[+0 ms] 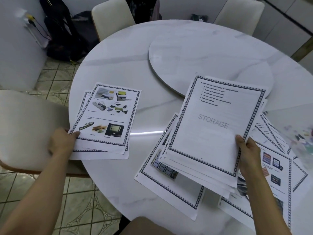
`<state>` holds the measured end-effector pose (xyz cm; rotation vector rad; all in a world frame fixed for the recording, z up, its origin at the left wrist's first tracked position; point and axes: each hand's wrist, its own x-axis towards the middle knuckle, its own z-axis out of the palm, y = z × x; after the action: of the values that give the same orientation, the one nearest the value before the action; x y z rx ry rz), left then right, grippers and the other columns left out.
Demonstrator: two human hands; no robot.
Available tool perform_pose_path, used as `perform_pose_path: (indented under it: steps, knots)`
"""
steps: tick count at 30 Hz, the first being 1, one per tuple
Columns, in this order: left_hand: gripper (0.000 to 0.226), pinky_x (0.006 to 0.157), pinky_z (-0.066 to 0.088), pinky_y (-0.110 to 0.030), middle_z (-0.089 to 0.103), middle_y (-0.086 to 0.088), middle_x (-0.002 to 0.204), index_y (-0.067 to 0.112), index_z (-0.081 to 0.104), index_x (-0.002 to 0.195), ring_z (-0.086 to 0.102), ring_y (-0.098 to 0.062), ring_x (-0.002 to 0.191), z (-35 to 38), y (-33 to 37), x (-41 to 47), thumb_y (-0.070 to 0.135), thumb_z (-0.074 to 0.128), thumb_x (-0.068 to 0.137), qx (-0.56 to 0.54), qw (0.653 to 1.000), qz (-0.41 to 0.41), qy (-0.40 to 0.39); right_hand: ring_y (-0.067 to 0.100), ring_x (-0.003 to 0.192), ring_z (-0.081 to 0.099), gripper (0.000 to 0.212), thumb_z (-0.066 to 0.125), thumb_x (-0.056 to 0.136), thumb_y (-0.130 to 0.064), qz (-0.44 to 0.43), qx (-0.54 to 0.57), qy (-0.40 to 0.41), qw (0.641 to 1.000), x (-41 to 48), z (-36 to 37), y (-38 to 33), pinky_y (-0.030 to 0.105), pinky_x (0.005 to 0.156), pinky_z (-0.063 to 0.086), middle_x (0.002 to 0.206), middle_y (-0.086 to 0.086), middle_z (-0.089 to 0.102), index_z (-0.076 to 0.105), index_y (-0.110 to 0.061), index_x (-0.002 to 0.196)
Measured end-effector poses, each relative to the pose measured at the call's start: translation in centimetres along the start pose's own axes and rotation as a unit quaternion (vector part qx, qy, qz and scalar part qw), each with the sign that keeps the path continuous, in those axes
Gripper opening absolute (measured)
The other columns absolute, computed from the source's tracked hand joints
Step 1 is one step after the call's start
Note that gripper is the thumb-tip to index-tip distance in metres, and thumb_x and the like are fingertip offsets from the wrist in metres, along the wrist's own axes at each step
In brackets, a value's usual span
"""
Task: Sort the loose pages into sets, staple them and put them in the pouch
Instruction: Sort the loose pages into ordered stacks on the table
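A round white marble-pattern bench [118,184] stands on a tiled floor. Nearest, loose pages [169,192] with film-strip borders lie overlapped on the near right of the bench. The right hand [249,155] grips the lower right corner of a stack [215,126], thumb on the top sheet headed STORAGE; the stack is tilted above the loose pages. The left hand [62,141] pinches the lower left corner of a smaller set [108,116], topped by a picture page, overhanging the bench's left edge. Farther back sits a round turntable [203,53]. Beyond: white chairs [111,16] and dark bags [67,34].
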<state>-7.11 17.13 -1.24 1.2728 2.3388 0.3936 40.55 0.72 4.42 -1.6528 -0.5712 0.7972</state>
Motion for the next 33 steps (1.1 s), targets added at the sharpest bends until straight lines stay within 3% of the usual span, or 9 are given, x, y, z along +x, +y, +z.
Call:
perform_pose_path:
  steps: [4, 15, 18, 21, 24, 27, 29, 31, 33]
  knots:
    - [0.036, 0.077, 0.045, -0.045, 0.062, -0.029, 0.101, -0.002, 0.062, 0.104, 0.057, -0.044, 0.094, -0.6, 0.3, 0.0, 0.03, 0.062, 0.087, 0.017, 0.999, 0.02, 0.039, -0.008, 0.078, 0.061, 0.095, 0.066, 0.026, -0.083, -0.011, -0.014, 0.014, 1.0, 0.1, -0.3, 0.2, 0.019, 0.076, 0.045, 0.092, -0.019, 0.062, 0.059, -0.02, 0.096]
    - [0.04, 0.078, 0.044, -0.047, 0.065, -0.033, 0.092, 0.0, 0.063, 0.114, 0.059, -0.046, 0.082, -2.5, 0.9, -0.5, 0.028, 0.038, 0.1, -0.032, 0.968, 0.196, 0.156, -0.011, 0.074, 0.063, 0.092, 0.068, 0.03, -0.081, -0.016, 0.001, 0.028, 0.999, 0.1, -0.4, 0.2, 0.016, 0.071, 0.049, 0.077, -0.028, 0.068, 0.061, -0.013, 0.092]
    - [0.041, 0.076, 0.046, -0.042, 0.066, -0.03, 0.088, 0.0, 0.064, 0.108, 0.06, -0.033, 0.07, -3.0, 1.8, -1.2, 0.031, 0.038, 0.098, -0.108, 0.948, 0.233, 0.19, -0.009, 0.076, 0.064, 0.071, 0.069, 0.047, -0.073, -0.021, 0.011, 0.038, 0.999, 0.0, -0.6, -0.3, 0.011, 0.07, 0.052, 0.079, -0.024, 0.07, 0.061, -0.019, 0.092]
    - [0.044, 0.063, 0.041, -0.028, 0.071, -0.016, 0.084, 0.002, 0.067, 0.104, 0.052, 0.008, 0.06, -3.2, 3.3, -2.8, 0.038, 0.042, 0.093, -0.21, 0.923, 0.251, 0.201, 0.002, 0.081, 0.058, 0.023, 0.056, 0.092, -0.03, -0.008, 0.016, 0.074, 0.997, 0.4, -1.4, -0.4, 0.029, 0.089, 0.047, 0.089, -0.012, 0.062, 0.06, -0.01, 0.103]
    - [0.041, 0.067, 0.038, -0.009, 0.072, -0.001, 0.087, 0.003, 0.068, 0.106, 0.051, 0.021, 0.065, -3.5, 4.9, -5.0, 0.036, 0.048, 0.092, -0.289, 0.901, 0.255, 0.199, -0.001, 0.078, 0.057, 0.011, 0.051, 0.095, -0.021, -0.012, 0.001, 0.094, 0.996, 0.5, -2.3, -0.5, 0.024, 0.081, 0.046, 0.089, -0.012, 0.06, 0.059, -0.014, 0.098]
    - [0.036, 0.073, 0.041, -0.004, 0.068, -0.012, 0.099, -0.002, 0.066, 0.11, 0.052, 0.021, 0.07, -3.2, 6.5, -7.7, 0.028, 0.053, 0.094, -0.354, 0.884, 0.25, 0.175, -0.01, 0.07, 0.062, 0.027, 0.062, 0.072, -0.048, -0.018, 0.025, 0.091, 0.995, 0.4, -2.8, -0.9, 0.013, 0.071, 0.051, 0.077, -0.019, 0.068, 0.059, -0.024, 0.085]
    - [0.032, 0.073, 0.044, -0.004, 0.07, 0.006, 0.091, 0.001, 0.066, 0.109, 0.054, 0.02, 0.069, -2.3, 7.4, -9.3, 0.026, 0.055, 0.093, -0.406, 0.875, 0.224, 0.135, -0.012, 0.069, 0.062, 0.05, 0.062, 0.048, -0.058, -0.017, 0.036, 0.103, 0.994, 0.6, -3.1, -1.0, 0.007, 0.066, 0.052, 0.071, -0.026, 0.068, 0.059, -0.025, 0.085]
    - [0.027, 0.071, 0.047, -0.009, 0.069, 0.017, 0.08, 0.005, 0.067, 0.107, 0.053, 0.017, 0.066, -0.9, 8.1, -10.8, 0.026, 0.057, 0.092, -0.435, 0.873, 0.2, 0.094, -0.012, 0.067, 0.062, 0.054, 0.062, 0.043, -0.059, -0.022, 0.055, 0.102, 0.993, 0.8, -3.4, -1.1, 0.007, 0.065, 0.052, 0.069, -0.028, 0.067, 0.059, -0.024, 0.084]
    - [0.025, 0.066, 0.047, -0.013, 0.067, 0.003, 0.081, 0.008, 0.068, 0.103, 0.052, 0.015, 0.062, 0.8, 8.5, -12.4, 0.027, 0.056, 0.092, -0.431, 0.883, 0.176, 0.053, -0.012, 0.068, 0.063, 0.053, 0.062, 0.043, -0.057, -0.024, 0.071, 0.104, 0.992, 0.7, -3.3, -1.3, 0.007, 0.066, 0.052, 0.069, -0.028, 0.068, 0.058, -0.024, 0.085]
